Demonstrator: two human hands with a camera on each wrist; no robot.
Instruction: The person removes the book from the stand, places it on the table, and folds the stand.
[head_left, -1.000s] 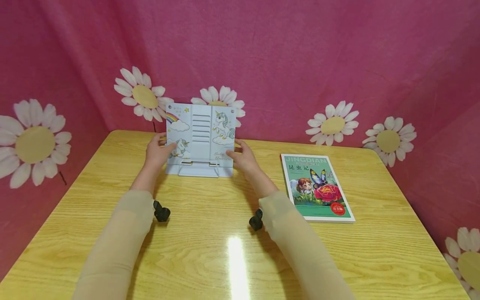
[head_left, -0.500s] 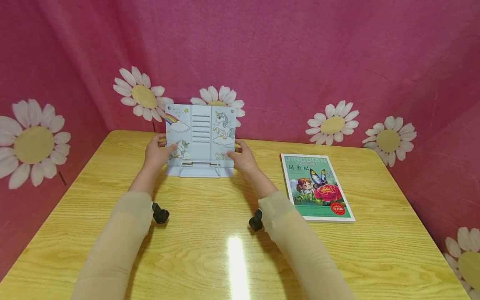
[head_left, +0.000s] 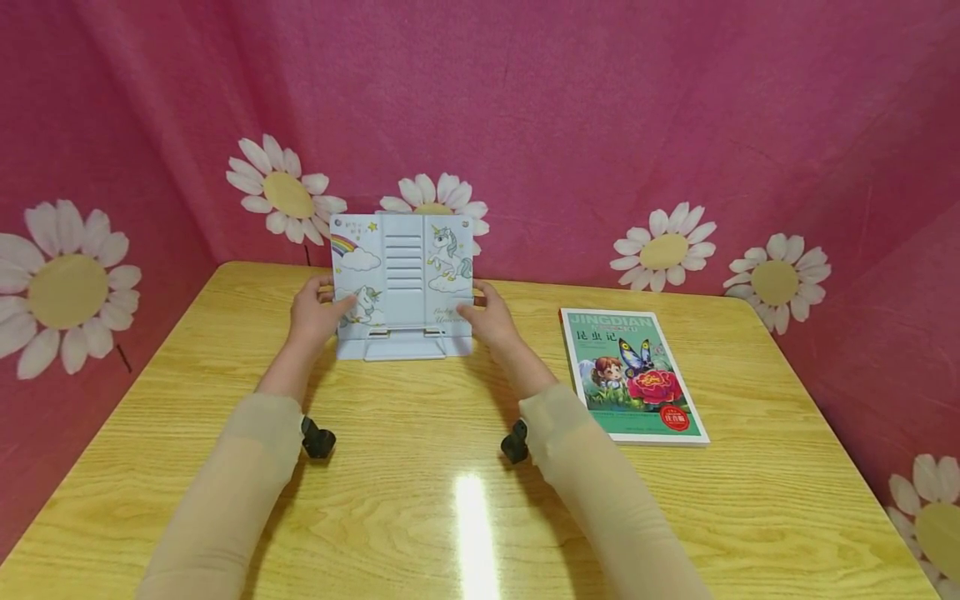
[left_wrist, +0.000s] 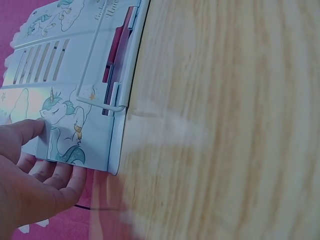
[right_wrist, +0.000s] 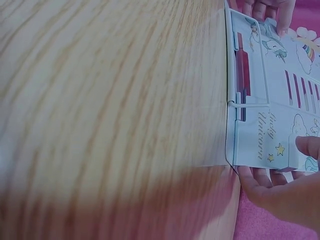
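Note:
A white book stand [head_left: 403,292] printed with unicorns, clouds and a rainbow stands upright near the table's back edge, its wire page holder folded out at the bottom front. My left hand [head_left: 315,312] grips its left side, thumb on the front beside a unicorn and fingers behind the edge. On the opposite side my right hand [head_left: 491,317] grips it the same way, thumb near the gold lettering. The left wrist view shows the left thumb [left_wrist: 31,130] pressed to the panel. In the right wrist view the right fingers [right_wrist: 255,182] curl behind the stand's edge.
To the right on the wooden table [head_left: 405,500] lies a green children's book [head_left: 633,379] with a butterfly and a red flower on its cover. A pink curtain [head_left: 525,108] with daisies hangs behind the table and at both sides.
The book stand has come slightly toward me, its top edge sitting lower in view and its panel leaning back a little more. Both hands have kept their grip; the green book stays put.

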